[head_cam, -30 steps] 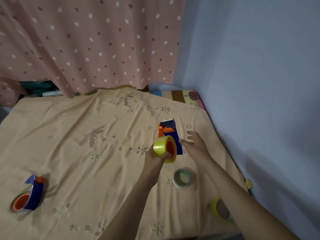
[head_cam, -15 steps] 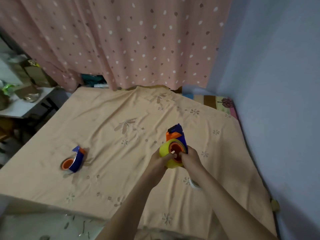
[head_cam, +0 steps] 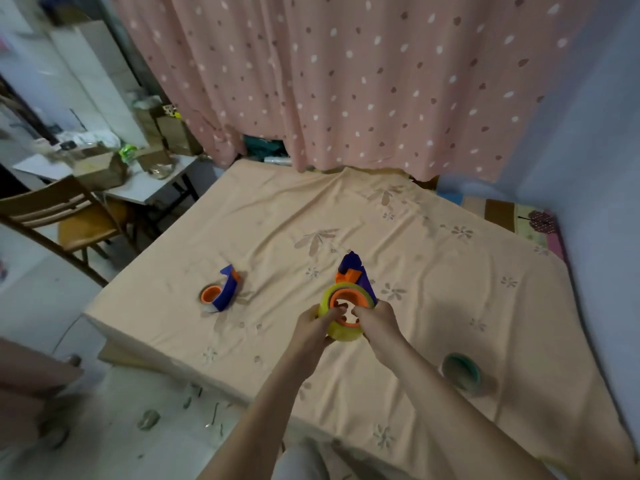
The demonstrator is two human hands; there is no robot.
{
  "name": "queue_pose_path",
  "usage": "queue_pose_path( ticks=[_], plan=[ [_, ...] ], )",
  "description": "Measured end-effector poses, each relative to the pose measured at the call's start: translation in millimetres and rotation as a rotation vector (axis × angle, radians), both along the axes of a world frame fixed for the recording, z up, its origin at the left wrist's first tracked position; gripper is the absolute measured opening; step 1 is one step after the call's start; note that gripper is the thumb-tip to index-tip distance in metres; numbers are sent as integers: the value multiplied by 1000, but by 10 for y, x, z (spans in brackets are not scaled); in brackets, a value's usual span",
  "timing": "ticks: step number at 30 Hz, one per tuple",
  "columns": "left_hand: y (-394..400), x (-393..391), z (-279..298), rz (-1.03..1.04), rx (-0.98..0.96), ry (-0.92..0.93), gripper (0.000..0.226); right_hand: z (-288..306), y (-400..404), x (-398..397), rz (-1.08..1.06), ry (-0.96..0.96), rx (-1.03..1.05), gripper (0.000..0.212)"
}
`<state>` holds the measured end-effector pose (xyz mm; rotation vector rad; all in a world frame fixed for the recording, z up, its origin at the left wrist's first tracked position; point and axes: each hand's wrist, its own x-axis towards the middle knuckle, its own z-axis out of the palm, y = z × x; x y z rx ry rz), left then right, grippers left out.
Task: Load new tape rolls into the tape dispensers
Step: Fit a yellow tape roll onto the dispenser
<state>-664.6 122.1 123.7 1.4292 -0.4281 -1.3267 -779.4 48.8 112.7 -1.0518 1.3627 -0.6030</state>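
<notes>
Yellow tape roll sits on blue-orange dispenser hub, above peach sheet. Left hand and right hand both pinch roll. 2nd dispenser lies left; green roll right.

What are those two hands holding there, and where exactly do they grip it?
Both hands, left and right, hold a yellow tape roll seated on a blue-and-orange dispenser. They grip the roll's sides, fingertips at the orange hub.
</notes>
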Motion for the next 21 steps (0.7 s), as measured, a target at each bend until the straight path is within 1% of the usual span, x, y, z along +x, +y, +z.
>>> queue_pose_path(
  ticks=[6,10,12,16,21],
  plan=[
    [-61,607,-79,12,-4,22,30,5,-22,652,7,-14,-19,27],
    [-193,1196,-185,-50,-20,26,33,-50,-113,1233,-37,-9,-56,31],
    [-243,1574,-217,-106,-24,13,35,-98,-134,1576,-91,-5,-61,32],
    [-134,2396,-334,-176,50,-2,25,-278,21,2289,-182,42,-16,29],
    [-20,3090,-485,-265,89,36,35,-407,234,2888,-267,67,42,18]
  ],
)
